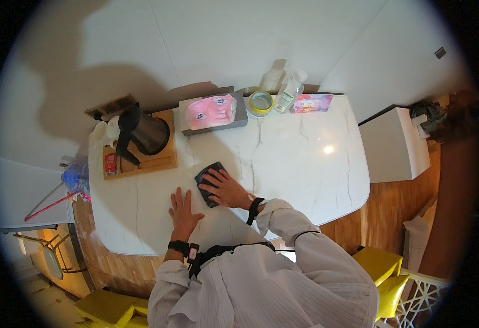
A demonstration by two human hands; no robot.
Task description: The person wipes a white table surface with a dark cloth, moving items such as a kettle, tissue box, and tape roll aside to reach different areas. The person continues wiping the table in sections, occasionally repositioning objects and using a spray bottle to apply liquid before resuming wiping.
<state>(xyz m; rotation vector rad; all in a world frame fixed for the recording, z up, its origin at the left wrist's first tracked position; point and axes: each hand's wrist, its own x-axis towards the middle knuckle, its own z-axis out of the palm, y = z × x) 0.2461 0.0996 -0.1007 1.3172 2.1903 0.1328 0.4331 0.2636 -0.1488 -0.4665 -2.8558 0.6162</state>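
Note:
My right hand (228, 192) lies palm down on a dark folded cloth (203, 176), its fingers spread over the cloth and pressing it to the tabletop. The cloth rests on a white marble-patterned table (305, 172). To the left and slightly nearer my body, my left hand (183, 217) is flat on the table with the fingers apart and nothing in it. A black kettle (147, 133) stands on a wooden tray (157, 164) beyond my left hand. The underside of the cloth is hidden.
Along the wall are a pink tissue pack (212, 111) on a grey box (241, 110), a tape roll (261, 103), a clear bottle (289, 93) and a colourful card (313, 103). White cups (100, 133) sit by the kettle. Yellow seats (104, 305) flank me; a white cabinet (391, 147) stands right.

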